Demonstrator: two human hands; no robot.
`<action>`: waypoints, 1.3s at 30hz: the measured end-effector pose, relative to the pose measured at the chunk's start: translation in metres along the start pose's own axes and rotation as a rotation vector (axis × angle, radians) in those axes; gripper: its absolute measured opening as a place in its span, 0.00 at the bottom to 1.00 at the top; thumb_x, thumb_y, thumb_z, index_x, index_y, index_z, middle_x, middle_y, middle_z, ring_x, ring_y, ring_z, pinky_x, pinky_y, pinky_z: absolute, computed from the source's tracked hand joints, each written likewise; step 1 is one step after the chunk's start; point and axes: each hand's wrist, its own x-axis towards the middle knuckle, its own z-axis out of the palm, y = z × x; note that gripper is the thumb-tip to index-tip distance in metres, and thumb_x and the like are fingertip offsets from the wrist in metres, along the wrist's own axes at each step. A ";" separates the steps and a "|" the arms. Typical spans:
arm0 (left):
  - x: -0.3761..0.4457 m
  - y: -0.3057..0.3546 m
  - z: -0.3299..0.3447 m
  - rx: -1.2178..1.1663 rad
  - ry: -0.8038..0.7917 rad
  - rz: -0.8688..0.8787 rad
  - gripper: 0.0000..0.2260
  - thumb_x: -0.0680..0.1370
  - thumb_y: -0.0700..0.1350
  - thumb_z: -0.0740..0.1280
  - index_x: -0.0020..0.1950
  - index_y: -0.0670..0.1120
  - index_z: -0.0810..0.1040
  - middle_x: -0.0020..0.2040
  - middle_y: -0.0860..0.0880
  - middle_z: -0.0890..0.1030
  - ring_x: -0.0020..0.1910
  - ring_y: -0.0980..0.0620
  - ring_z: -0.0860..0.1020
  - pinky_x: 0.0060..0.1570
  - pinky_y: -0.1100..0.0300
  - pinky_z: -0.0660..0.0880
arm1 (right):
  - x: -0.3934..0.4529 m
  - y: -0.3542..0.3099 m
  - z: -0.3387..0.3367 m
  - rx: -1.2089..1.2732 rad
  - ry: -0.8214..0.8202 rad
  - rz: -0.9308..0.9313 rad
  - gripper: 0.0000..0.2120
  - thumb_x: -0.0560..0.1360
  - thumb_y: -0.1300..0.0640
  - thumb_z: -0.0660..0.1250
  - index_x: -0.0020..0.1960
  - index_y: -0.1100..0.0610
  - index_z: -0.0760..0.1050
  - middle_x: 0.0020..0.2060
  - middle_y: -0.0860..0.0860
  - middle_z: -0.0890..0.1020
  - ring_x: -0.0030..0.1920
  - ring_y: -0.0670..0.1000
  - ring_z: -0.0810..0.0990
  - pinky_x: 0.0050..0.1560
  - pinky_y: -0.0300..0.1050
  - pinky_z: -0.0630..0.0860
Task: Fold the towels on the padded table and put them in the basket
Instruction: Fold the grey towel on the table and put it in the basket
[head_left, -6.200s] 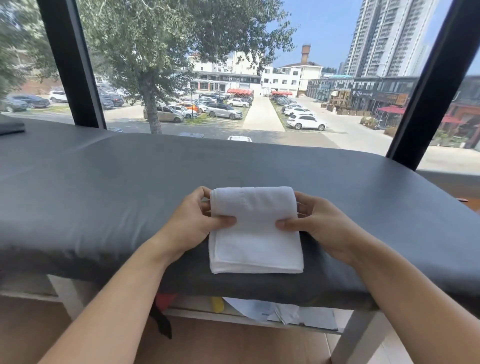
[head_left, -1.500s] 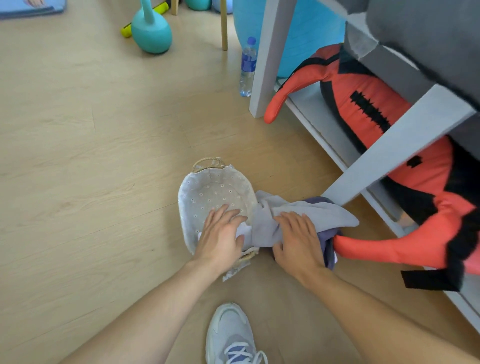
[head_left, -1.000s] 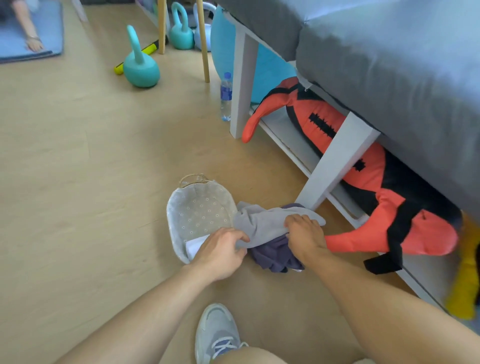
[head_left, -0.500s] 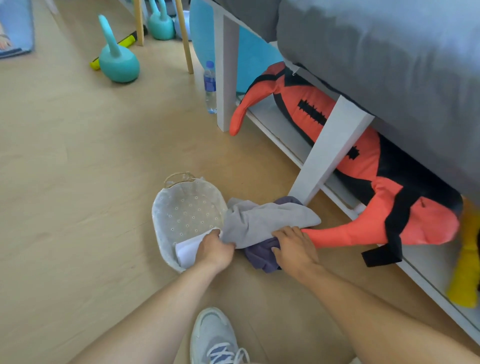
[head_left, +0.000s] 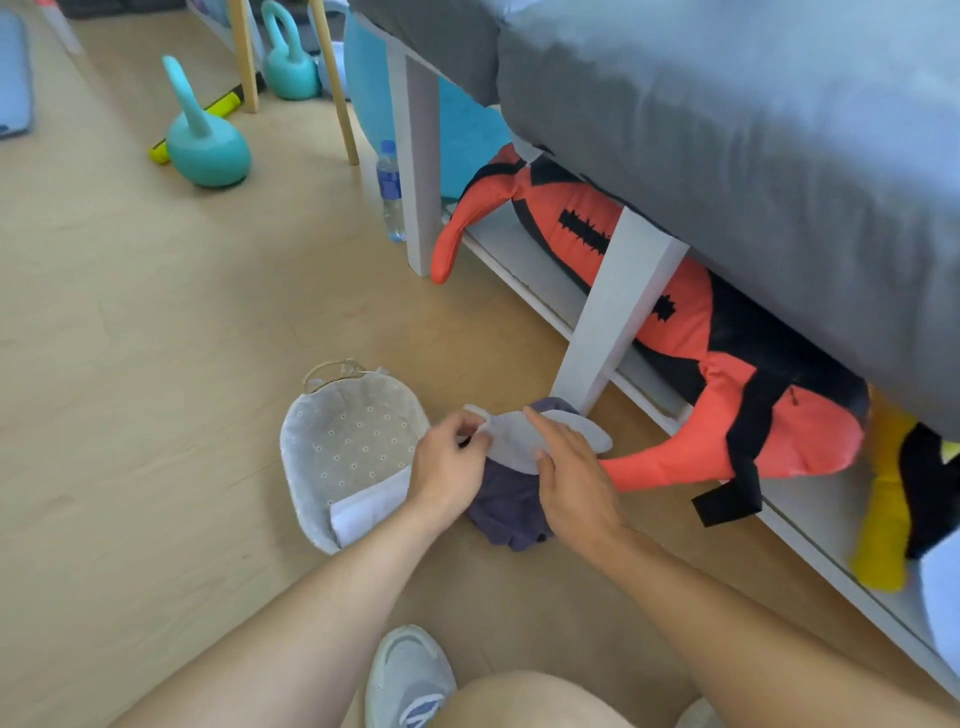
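Left hand (head_left: 448, 470) pinches the light grey towel (head_left: 511, 441) edge. Right hand (head_left: 569, 475) lies flat, fingers straight, upon it, beside the basket (head_left: 311, 441). Judged soft, light, limp: gather corners.

Basket (head_left: 311, 457) sat on floor (head_left: 130, 338), left of table leg (head_left: 613, 322). Folded towel (head_left: 369, 506) lay in basket at its near end. Loose towels (head_left: 511, 499) lay piled on floor between basket and leg, touching basket's right rim. Left hand (head_left: 449, 470) and right hand (head_left: 569, 475) were over the pile. Bag (head_left: 717, 374) lay on shelf under padded table (head_left: 753, 130). Bottle (head_left: 390, 189) stood beside far leg; kettlebell (head_left: 205, 140) further left. Shoe (head_left: 408, 675) nearest camera.
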 end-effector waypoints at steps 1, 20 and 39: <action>-0.004 0.018 -0.002 -0.024 -0.013 0.064 0.06 0.80 0.44 0.68 0.45 0.53 0.79 0.42 0.58 0.82 0.43 0.57 0.79 0.44 0.61 0.72 | 0.006 -0.014 -0.014 0.015 0.024 -0.020 0.23 0.84 0.59 0.56 0.77 0.47 0.66 0.66 0.44 0.74 0.66 0.43 0.71 0.66 0.36 0.65; -0.169 0.289 -0.055 0.079 -0.391 0.776 0.05 0.75 0.47 0.76 0.39 0.52 0.87 0.33 0.57 0.85 0.32 0.66 0.78 0.36 0.72 0.72 | -0.128 -0.163 -0.289 0.173 0.064 -0.127 0.14 0.74 0.46 0.74 0.43 0.57 0.79 0.34 0.50 0.80 0.36 0.46 0.77 0.41 0.50 0.76; -0.294 0.433 0.083 0.451 -1.074 0.887 0.03 0.71 0.36 0.72 0.43 0.39 0.84 0.41 0.36 0.84 0.39 0.49 0.81 0.42 0.54 0.76 | -0.385 -0.144 -0.563 0.374 0.038 0.276 0.12 0.66 0.63 0.75 0.49 0.62 0.84 0.47 0.62 0.86 0.44 0.56 0.86 0.42 0.46 0.83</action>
